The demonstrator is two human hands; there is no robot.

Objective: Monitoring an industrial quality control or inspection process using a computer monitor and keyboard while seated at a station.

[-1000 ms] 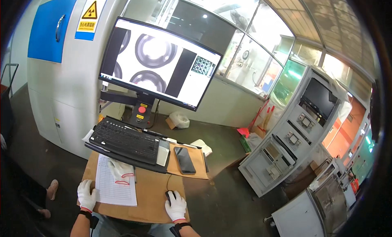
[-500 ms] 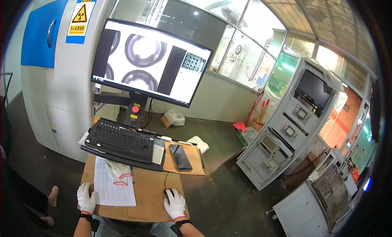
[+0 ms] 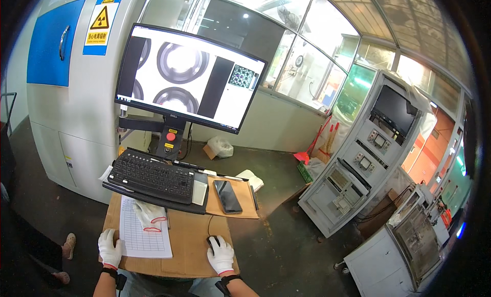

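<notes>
My right hand (image 3: 222, 256), in a white knit glove, is closed over a small black computer mouse (image 3: 212, 240) near the table's front right. My left hand (image 3: 109, 249), gloved the same way, lies at the table's left edge beside a printed form sheet (image 3: 138, 239). Its fingers are stretched out with the thumb apart, holding nothing. On the upper part of the sheet rests a loose white glove (image 3: 149, 214) with red-edged cuffs. A black keyboard (image 3: 151, 178) sits on a raised tray above the table. Beyond it, the monitor (image 3: 186, 74) displays grey ring shapes on white.
A black phone (image 3: 227, 196) lies on a brown folder (image 3: 245, 198) right of the keyboard. At the left stands a large grey cabinet (image 3: 76, 143) with a blue door. A grey instrument rack (image 3: 353, 159) is at the right. Someone's foot (image 3: 69, 246) shows at the far left.
</notes>
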